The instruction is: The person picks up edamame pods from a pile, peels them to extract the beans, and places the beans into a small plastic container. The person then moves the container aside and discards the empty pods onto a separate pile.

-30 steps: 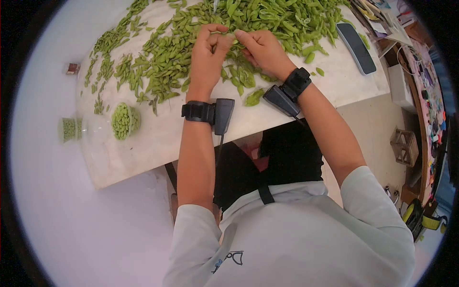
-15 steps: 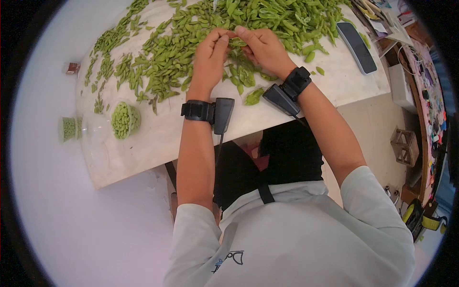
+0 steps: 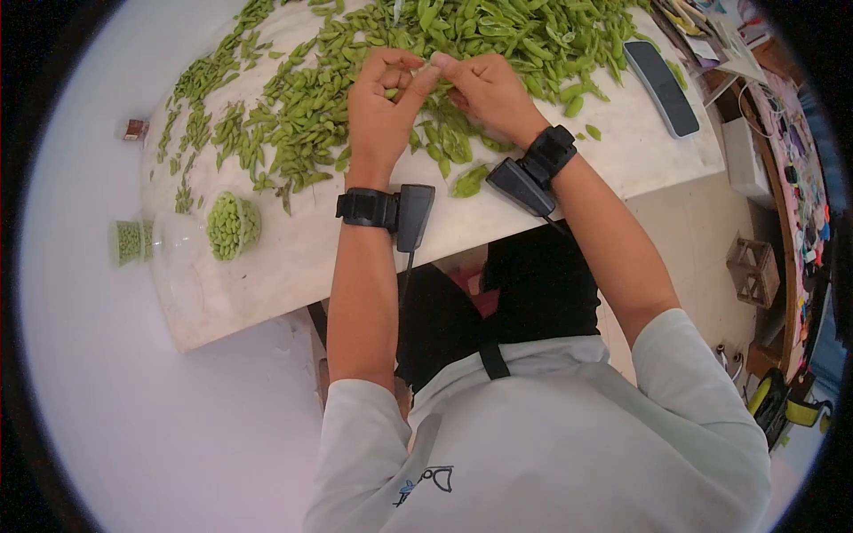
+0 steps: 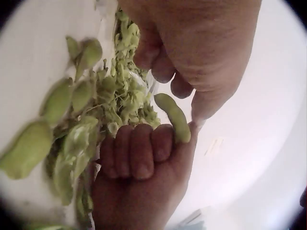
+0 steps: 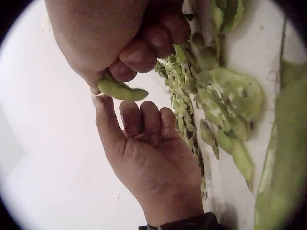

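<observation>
My right hand [image 3: 493,93] pinches a green soybean pod [image 5: 120,91] between thumb and forefinger, its other fingers curled. The pod's free end sticks out in the right wrist view; the left wrist view shows the same curved pod [image 4: 173,115]. My left hand [image 3: 384,120] faces it with loosely bent fingers. Its thumb tip meets the right thumb tip beside the pod's held end, and its forefinger stands apart from the thumb. Both hands are over the near edge of a wide pile of soybean pods [image 3: 311,115].
A clear tub of shelled green beans [image 3: 233,226] stands on the pale table [image 3: 293,258] at the left, near the wall. A phone [image 3: 662,89] lies at the right. Flattened pods [image 3: 471,180] lie close to the right wrist. A wooden stool [image 3: 753,273] stands on the floor.
The left thumb and forefinger, close together half a second ago, have spread apart. The right hand stays in nearly the same place with the pod.
</observation>
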Motion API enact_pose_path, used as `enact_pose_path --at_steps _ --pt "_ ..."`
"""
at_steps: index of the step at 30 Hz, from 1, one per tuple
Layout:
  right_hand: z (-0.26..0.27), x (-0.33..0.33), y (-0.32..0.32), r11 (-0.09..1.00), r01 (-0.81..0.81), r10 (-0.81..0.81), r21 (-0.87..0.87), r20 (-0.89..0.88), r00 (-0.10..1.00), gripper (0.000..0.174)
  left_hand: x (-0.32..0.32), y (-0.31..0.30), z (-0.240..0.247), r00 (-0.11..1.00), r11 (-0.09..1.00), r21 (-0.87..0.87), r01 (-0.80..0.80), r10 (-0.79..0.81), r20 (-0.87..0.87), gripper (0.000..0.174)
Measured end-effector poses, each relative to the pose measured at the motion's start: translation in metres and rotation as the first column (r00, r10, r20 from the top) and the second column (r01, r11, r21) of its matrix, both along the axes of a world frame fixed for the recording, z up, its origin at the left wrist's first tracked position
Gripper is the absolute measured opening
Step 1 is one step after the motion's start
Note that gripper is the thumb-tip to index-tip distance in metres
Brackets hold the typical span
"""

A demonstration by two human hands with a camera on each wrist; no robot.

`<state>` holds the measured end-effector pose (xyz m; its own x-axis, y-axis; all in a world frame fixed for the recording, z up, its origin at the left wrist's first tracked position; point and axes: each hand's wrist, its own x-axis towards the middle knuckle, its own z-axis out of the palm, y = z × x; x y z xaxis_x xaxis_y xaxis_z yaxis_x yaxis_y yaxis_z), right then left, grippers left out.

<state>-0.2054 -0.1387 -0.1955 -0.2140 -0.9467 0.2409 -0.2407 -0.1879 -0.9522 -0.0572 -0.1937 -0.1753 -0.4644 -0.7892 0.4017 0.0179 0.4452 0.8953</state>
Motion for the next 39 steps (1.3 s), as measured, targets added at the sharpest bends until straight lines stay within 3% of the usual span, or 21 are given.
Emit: enact_pose_path --at_steps 2,5,8,11,14,17,20,24,29,32,35,38,39 --pt "-0.002 -0.002 0.0 0.999 0.053 -0.053 -0.01 -0.026 0.998 0.062 0.002 -0.003 -0.002 0.995 0.997 0.05 0.06 -0.064 0.072 0.02" --pt "-0.002 -0.002 0.001 0.998 0.04 -0.039 -0.038 0.023 0.999 0.062 0.001 -0.003 -0.006 0.985 0.992 -0.015 0.123 -0.121 0.122 0.016" --pt "0.0 -0.003 0.002 0.996 0.077 -0.079 -0.036 -0.045 0.996 0.062 0.001 -0.002 -0.006 0.981 0.992 0.011 0.129 -0.129 0.147 0.015" --pt "0.0 -0.002 0.001 0.996 0.066 -0.07 -0.058 -0.064 0.995 0.062 0.0 -0.002 -0.009 0.981 0.99 -0.024 0.138 -0.133 0.141 0.014" --pt "0.006 0.001 0.007 0.996 0.059 -0.058 -0.067 0.018 0.998 0.062 -0.005 0.0 -0.015 0.983 0.98 -0.072 0.184 -0.183 0.012 0.014" --pt "0.005 -0.002 0.006 0.998 0.04 -0.039 -0.038 0.051 0.998 0.062 -0.007 0.003 -0.015 0.978 0.978 -0.025 0.207 -0.206 0.034 0.015" --pt "0.004 -0.002 0.005 0.991 0.062 -0.064 -0.122 -0.011 0.998 0.062 -0.009 0.006 -0.011 0.977 0.977 -0.068 0.204 -0.199 0.074 0.017" --pt "-0.002 -0.004 0.003 0.998 0.057 -0.056 -0.02 0.023 0.998 0.062 -0.006 0.007 -0.011 0.973 0.968 -0.123 0.218 -0.206 0.101 0.018" --pt "0.001 -0.004 0.002 1.0 0.016 -0.015 -0.026 0.021 1.0 0.062 -0.007 0.01 -0.006 0.973 0.98 -0.042 0.197 -0.19 0.132 0.015" --pt "-0.002 0.003 -0.001 0.997 0.019 -0.017 -0.07 0.026 1.0 0.061 -0.006 0.007 -0.01 0.986 0.982 -0.12 0.143 -0.131 0.102 0.013" --pt "-0.001 0.0 0.0 0.999 -0.044 0.044 -0.006 0.054 0.998 0.061 -0.004 0.004 -0.015 0.994 0.993 -0.051 0.108 -0.109 -0.014 0.011" --pt "0.004 -0.001 0.003 0.994 -0.08 0.082 0.072 -0.013 0.997 0.051 0.007 0.001 0.0 0.898 0.973 0.227 0.038 0.066 -0.434 0.01" --pt "0.009 0.002 0.004 1.0 -0.014 0.013 0.008 0.101 0.995 0.044 0.012 -0.003 0.008 0.861 0.959 0.282 0.012 0.133 -0.49 0.009"
